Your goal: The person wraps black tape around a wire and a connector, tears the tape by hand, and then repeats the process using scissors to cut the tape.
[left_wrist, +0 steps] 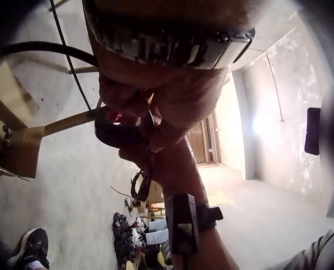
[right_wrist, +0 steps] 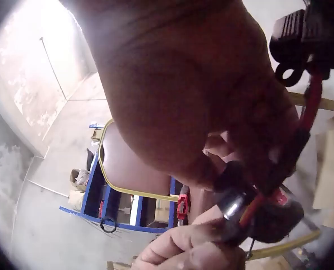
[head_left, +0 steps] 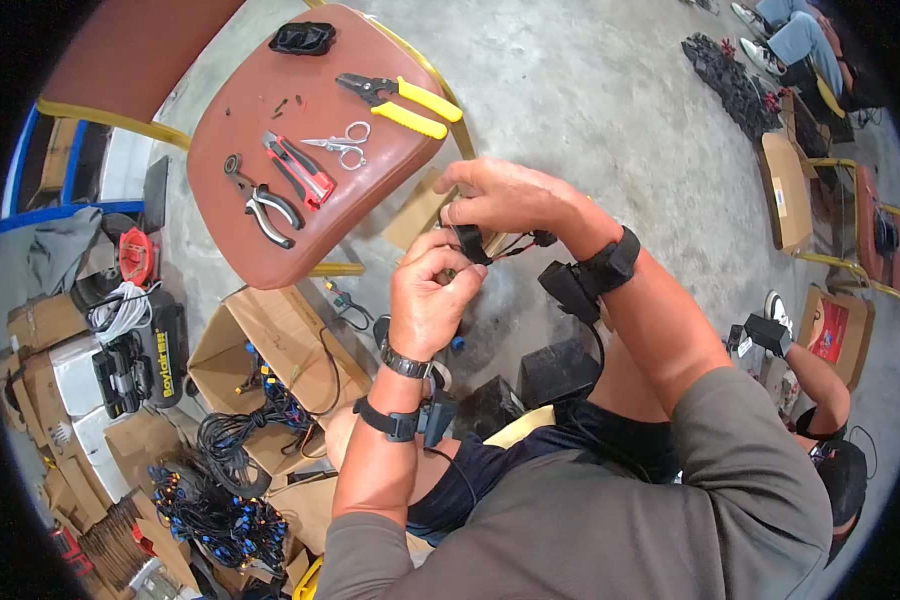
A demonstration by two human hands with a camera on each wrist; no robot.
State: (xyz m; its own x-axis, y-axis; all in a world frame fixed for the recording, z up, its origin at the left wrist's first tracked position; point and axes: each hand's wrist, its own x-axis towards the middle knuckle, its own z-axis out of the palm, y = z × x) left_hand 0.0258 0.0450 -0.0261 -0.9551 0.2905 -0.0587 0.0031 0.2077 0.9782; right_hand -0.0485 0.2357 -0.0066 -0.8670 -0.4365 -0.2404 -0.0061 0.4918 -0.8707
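Observation:
In front of the chair, my left hand [head_left: 432, 295] pinches a small black part [head_left: 470, 243] with wires between thumb and curled fingers. From above, my right hand [head_left: 515, 198] grips the same part, its fingers bent over the top. Red and dark wires [head_left: 515, 245] come out towards my right wrist. The right wrist view shows the black glossy part [right_wrist: 276, 219] between both hands, and a black ribbed block [right_wrist: 290, 36] on a red wire. In the left wrist view, the rounded black part [left_wrist: 115, 134] is partly covered by fingers.
The brown chair seat [head_left: 320, 130] holds yellow-handled pliers [head_left: 415, 108], scissors [head_left: 348, 146], a red cutter [head_left: 300, 170], black-and-white pliers [head_left: 262, 205] and a black bundle [head_left: 302, 38]. Cardboard boxes [head_left: 295, 330] and cable bundles [head_left: 220, 515] lie at left. Another person's arm [head_left: 818, 390] shows at right.

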